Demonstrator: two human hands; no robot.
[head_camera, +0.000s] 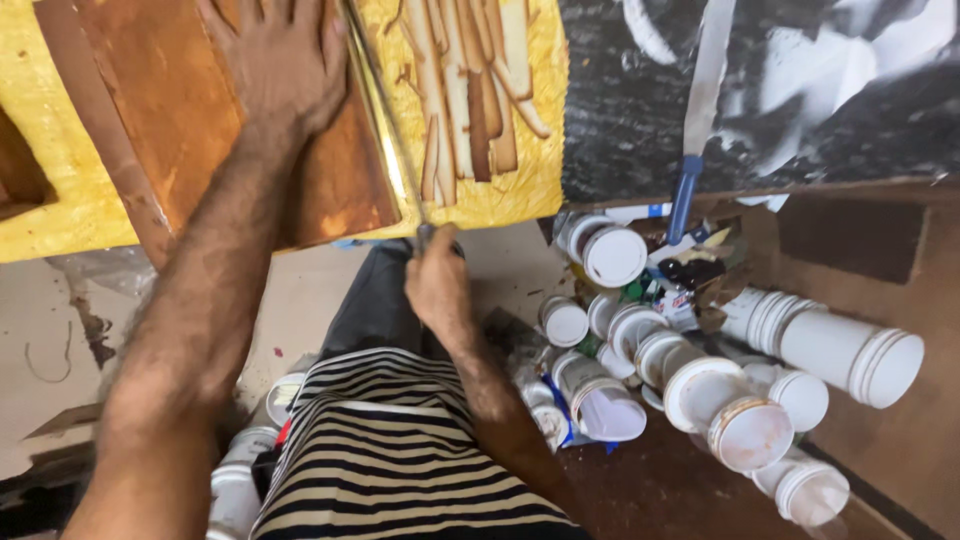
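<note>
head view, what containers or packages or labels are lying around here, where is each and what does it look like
White lidded jars: heap right of the right hand, round, paint-stained.
Large white jar: far right on brown wood, on its side, ribbed lid.
Gold-banded jar: lower right of the heap, lid smeared tan.
Blue and white wrapper: under the heap, crumpled.
Small labelled packet: amid the jars, white with dark and red marks.
No screens or signs.

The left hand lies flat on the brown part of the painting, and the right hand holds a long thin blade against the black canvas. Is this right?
Not quite. The head view shows the right hand holding the long thin blade against the yellow painting, not the black canvas. The left hand does lie flat on the brown part.
</note>
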